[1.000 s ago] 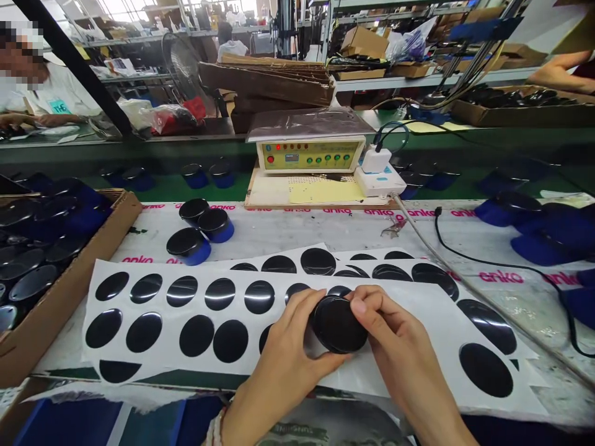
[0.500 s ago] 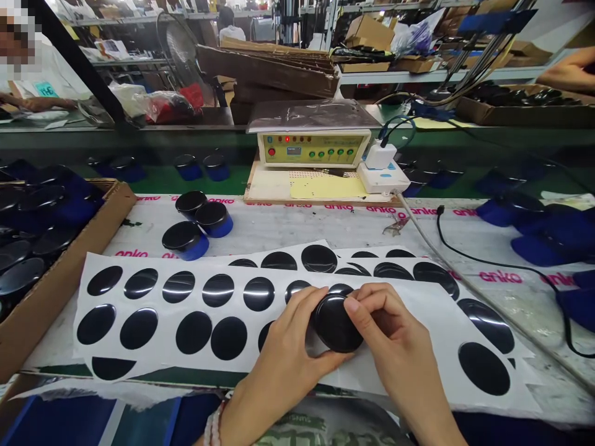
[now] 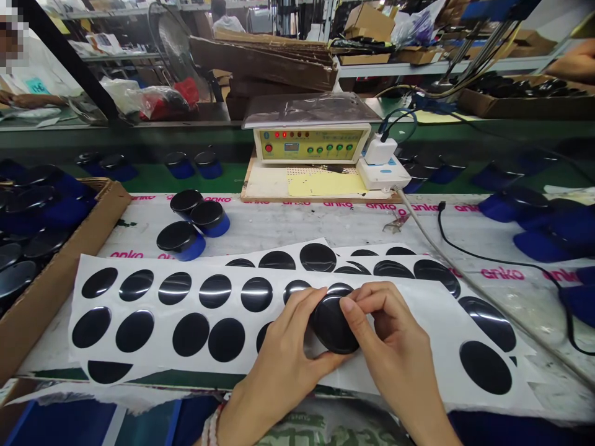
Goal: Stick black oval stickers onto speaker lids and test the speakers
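My left hand (image 3: pixel 283 347) wraps its fingers and thumb round the side of a round black-topped cap (image 3: pixel 335 325), tilted so its glossy face is toward me. At the cap's upper right edge, my right hand (image 3: pixel 395 347) is closed, its thumb pressed on the black face and its other fingers curled behind. Whether a sticker edge lies between those fingers is hidden. Beneath both hands spreads a white sheet of round black stickers (image 3: pixel 297 365), with more sticker sheets under it. Three blue caps with black tops (image 3: pixel 179 238) stand beyond the sheet on the left.
A cardboard box (image 3: pixel 109 201) full of caps borders the left side. At the back stands a control unit (image 3: pixel 307 145) beside a white power strip (image 3: pixel 383 173). A grey cable (image 3: pixel 441 257) crosses the right side, near more blue caps (image 3: pixel 539 241). Other people are partly visible beyond.
My right thumb has shifted slightly left across the black face, while both hands keep their grip. The view has moved a little, and two red lights now show on the control unit instead of one.
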A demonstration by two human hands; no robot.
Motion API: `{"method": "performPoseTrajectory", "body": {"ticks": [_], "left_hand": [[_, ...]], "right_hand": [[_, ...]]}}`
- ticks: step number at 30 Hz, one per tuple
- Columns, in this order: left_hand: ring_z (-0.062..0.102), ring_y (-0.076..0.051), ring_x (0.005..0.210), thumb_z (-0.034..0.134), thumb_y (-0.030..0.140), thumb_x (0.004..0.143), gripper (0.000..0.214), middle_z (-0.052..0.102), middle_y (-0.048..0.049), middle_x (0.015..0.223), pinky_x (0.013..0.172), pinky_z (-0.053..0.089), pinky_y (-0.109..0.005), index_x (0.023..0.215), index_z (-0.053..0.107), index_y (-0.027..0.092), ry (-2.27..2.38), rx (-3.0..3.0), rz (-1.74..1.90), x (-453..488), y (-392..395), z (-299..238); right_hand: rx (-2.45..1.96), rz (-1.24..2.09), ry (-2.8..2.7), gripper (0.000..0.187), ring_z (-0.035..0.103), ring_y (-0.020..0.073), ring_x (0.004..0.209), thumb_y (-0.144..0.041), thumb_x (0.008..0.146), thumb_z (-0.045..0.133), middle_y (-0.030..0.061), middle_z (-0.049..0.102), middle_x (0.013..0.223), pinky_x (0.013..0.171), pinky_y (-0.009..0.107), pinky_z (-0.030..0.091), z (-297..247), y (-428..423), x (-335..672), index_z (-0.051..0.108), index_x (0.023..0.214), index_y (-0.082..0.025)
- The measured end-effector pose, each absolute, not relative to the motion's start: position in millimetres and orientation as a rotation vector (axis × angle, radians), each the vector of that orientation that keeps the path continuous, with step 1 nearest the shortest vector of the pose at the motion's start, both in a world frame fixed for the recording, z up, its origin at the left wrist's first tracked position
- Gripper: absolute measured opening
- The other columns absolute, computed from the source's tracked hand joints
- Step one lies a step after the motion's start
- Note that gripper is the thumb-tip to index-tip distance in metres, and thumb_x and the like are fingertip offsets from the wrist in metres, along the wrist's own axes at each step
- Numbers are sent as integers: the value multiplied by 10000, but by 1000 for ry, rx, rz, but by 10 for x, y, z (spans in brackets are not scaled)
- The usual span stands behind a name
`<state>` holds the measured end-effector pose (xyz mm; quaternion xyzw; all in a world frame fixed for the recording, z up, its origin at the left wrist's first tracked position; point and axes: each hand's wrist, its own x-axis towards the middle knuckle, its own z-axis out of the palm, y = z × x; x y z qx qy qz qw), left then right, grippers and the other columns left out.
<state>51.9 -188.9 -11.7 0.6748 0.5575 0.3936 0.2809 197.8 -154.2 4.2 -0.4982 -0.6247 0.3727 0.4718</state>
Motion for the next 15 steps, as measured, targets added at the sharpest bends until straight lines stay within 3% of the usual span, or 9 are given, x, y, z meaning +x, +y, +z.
{"method": "performPoseTrajectory", "body": {"ticks": [5, 10, 14, 15], "left_hand": [[533, -168, 1189, 742, 267, 756, 677, 521, -20, 1268, 973, 493, -271, 1315, 362, 309, 1529, 1774, 1035, 545, -1905, -100], [529, -177, 1185, 707, 257, 788, 703, 500, -24, 1266, 961, 500, -299, 1358, 305, 344, 1545, 1794, 959, 539, -1919, -74], [487, -201, 1219, 618, 269, 858, 748, 416, -62, 1314, 958, 502, -335, 1450, 178, 388, 1491, 1977, 820, 492, -1895, -70], [478, -214, 1223, 594, 282, 874, 726, 403, -76, 1320, 965, 496, -353, 1459, 175, 381, 1481, 2041, 795, 482, -1884, -70]], "right_hand": [[-1207, 933, -1552, 186, 522, 159, 816, -250, 881, 592, 6, 491, 843, 691, 295, 428, 33, -1533, 2005, 481, 734, -226], [-1196, 864, -1623, 167, 518, 165, 828, -249, 893, 566, 11, 474, 855, 703, 302, 439, 13, -1545, 1991, 465, 761, -230], [-1286, 650, -1801, 101, 509, 190, 896, -319, 888, 561, 41, 431, 960, 734, 334, 461, -17, -1496, 2051, 500, 882, -238], [-1333, 550, -1794, 193, 503, 206, 925, -367, 852, 606, 62, 422, 1027, 743, 353, 463, -11, -1471, 2115, 505, 950, -235]]}}
